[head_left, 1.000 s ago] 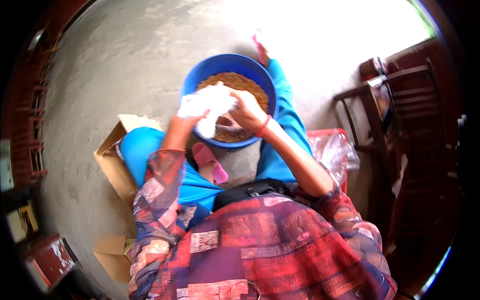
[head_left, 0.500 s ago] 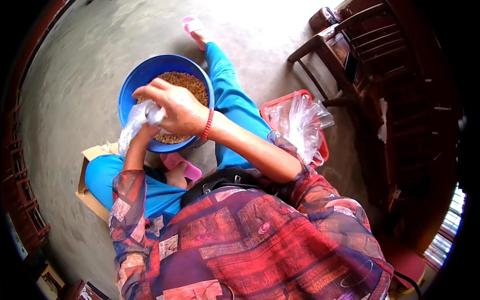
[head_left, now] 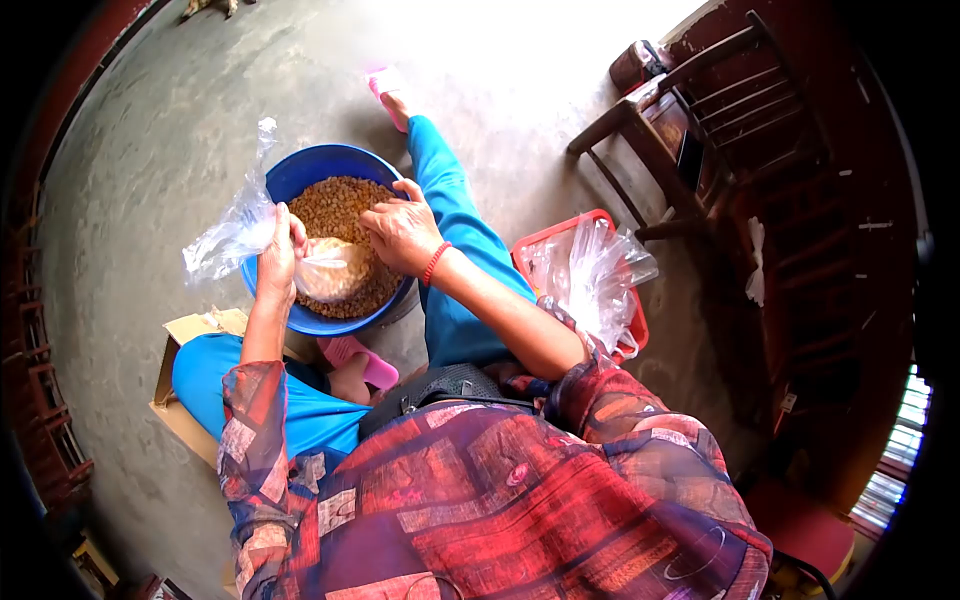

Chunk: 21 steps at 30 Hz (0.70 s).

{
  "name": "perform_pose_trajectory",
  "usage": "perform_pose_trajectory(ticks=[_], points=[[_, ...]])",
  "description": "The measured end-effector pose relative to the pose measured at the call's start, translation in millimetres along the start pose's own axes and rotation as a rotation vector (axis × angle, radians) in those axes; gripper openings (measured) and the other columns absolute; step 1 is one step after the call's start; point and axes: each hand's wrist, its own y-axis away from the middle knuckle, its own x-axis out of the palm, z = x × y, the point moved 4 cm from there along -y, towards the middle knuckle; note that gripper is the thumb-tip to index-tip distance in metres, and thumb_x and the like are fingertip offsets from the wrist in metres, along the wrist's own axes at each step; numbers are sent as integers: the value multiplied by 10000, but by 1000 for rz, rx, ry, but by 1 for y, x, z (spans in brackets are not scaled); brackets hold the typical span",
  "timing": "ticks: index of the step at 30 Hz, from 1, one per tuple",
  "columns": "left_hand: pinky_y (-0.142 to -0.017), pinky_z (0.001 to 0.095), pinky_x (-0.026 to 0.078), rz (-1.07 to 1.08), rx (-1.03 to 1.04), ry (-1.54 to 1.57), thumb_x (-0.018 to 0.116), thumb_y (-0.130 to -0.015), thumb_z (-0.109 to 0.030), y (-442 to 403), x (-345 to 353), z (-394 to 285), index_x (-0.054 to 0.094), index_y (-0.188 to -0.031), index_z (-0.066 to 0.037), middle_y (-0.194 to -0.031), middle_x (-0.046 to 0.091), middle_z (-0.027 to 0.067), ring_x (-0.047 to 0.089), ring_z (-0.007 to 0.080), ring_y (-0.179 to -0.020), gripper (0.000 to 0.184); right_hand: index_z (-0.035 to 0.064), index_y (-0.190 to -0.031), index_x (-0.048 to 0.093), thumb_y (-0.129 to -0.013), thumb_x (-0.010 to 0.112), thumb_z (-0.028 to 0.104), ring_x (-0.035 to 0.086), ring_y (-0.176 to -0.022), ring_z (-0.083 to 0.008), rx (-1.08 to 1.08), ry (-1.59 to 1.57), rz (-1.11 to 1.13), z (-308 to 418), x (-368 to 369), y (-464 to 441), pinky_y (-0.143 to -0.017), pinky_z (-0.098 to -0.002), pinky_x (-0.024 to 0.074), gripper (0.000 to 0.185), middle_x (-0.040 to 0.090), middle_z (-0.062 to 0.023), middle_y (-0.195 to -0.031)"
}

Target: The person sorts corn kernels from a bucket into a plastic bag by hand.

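Note:
My left hand [head_left: 278,250] is closed around the gathered neck of a clear plastic bag [head_left: 335,270]. The bag's filled lower part, pale yellow inside, rests over the grains, while its loose upper end flares up to the left. A blue bucket [head_left: 300,170] below contains brown-yellow grains [head_left: 345,205]. Over the bucket's right side is my right hand [head_left: 403,235], a red bracelet on its wrist. Its thumb and fingers are drawn together close to the bag; whatever they may hold is too small or hidden to tell.
A red plastic basket [head_left: 640,325] with clear plastic bags [head_left: 600,280] stands to the right of my leg. Beyond it is a wooden chair [head_left: 650,140] with a dark phone-like object on it. A cardboard box [head_left: 175,410] lies at my left knee.
My hands were together at the bag's neck and have now separated. The right hand moved right, and the bag's filled part now shows over the grains, its top spread left.

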Motion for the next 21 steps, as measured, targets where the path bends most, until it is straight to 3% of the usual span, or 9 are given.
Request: perform_pose_trajectory(ticks=[2, 5, 8, 10, 11, 12, 14, 17, 21], points=[[-472, 205, 293, 3, -44, 6, 396, -904, -397, 0, -2, 4, 449, -588, -112, -490, 374, -23, 349, 62, -470, 428, 127, -662, 559, -685, 530, 79, 552, -625, -189, -9, -21, -19, 1, -1, 1, -889, -391, 310, 60, 504, -26, -569], [-435, 208, 355, 139, -196, -121, 479, -877, -332, 4, 1, 19, 525, -676, -94, -552, 476, -17, 428, 58, -485, 314, 130, -664, 555, -664, 535, 68, 551, -624, -190, -53, -8, -27, 1, 3, 1, -891, -412, 305, 65, 503, -30, -570], [-421, 221, 391, 252, -40, -320, 509, -839, -208, 8, 10, 15, 564, -858, -65, -634, 507, -11, 471, 65, -521, 155, 131, -692, 575, -653, 540, 84, 561, -651, -223, -44, 109, 73, 7, 10, -3, -895, -452, 307, 71, 535, -45, -602], [-414, 224, 391, 291, 125, -400, 510, -823, -159, 15, 24, -18, 573, -976, -57, -701, 513, -3, 468, 72, -530, 195, 117, -720, 585, -654, 532, 89, 574, -691, -237, -95, 49, 46, 12, 11, -8, -901, -456, 302, 89, 569, -67, -664], [-453, 242, 409, 317, 28, -432, 495, -814, -114, 13, 22, -16, 577, -1007, -52, -767, 527, 19, 481, 87, -563, 219, 102, -734, 586, -657, 522, 89, 582, -721, -238, -108, -27, 49, 14, 9, -8, -905, -447, 300, 101, 587, -80, -710], [-480, 251, 416, 339, 165, -462, 492, -806, -96, 13, 22, -21, 580, -1007, -49, -794, 532, 29, 487, 97, -580, 224, 108, -770, 588, -654, 529, 85, 586, -749, -247, -39, -39, 246, 10, 15, -7, -850, -452, 329, 132, 597, -86, -735], [-419, 222, 390, 340, 309, -434, 501, -811, -100, 10, 22, -18, 585, -965, -54, -663, 499, 0, 465, 67, -510, 181, 123, -784, 585, -672, 546, 104, 589, -693, -252, -16, -66, 209, 14, 10, -14, -725, -419, 374, 120, 605, -74, -711], [-437, 213, 375, 312, 422, -346, 519, -806, -102, 10, 23, -22, 593, -923, -41, -638, 491, -6, 454, 70, -508, 151, 131, -777, 586, -727, 542, 146, 593, -670, -259, -8, -75, 149, 6, 26, -16, -599, -403, 433, 69, 605, -84, -690], [-447, 199, 369, 254, 296, -295, 513, -837, -142, 8, 11, -21, 586, -851, -53, -627, 486, -12, 447, 61, -505, 116, 97, -751, 574, -757, 499, 196, 588, -653, -302, 46, 36, 312, 0, 37, -16, -562, -417, 461, 123, 594, -119, -675]])
